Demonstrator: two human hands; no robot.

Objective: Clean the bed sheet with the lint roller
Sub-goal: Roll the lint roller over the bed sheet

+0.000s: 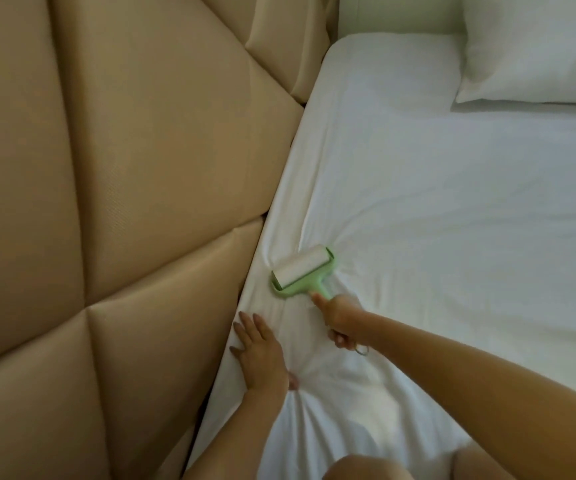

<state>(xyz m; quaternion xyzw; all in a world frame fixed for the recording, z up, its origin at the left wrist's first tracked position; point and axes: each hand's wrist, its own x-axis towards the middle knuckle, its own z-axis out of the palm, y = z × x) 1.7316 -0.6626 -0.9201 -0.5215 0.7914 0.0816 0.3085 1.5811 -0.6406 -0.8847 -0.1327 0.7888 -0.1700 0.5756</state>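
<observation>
A white bed sheet [452, 209] covers the mattress and fills the right half of the view. The lint roller [302, 271] has a light green frame and a white sticky drum, and it lies on the sheet close to the bed's left edge. My right hand [343, 320] grips its green handle from below right. My left hand [260, 351] presses flat on the sheet near the edge, fingers straight, just below and left of the roller. The sheet is wrinkled around both hands.
A tan padded wall panel [106, 202] runs along the bed's left side, right against the mattress. A white pillow [536, 50] lies at the top right. My knees [366, 467] rest on the sheet at the bottom edge.
</observation>
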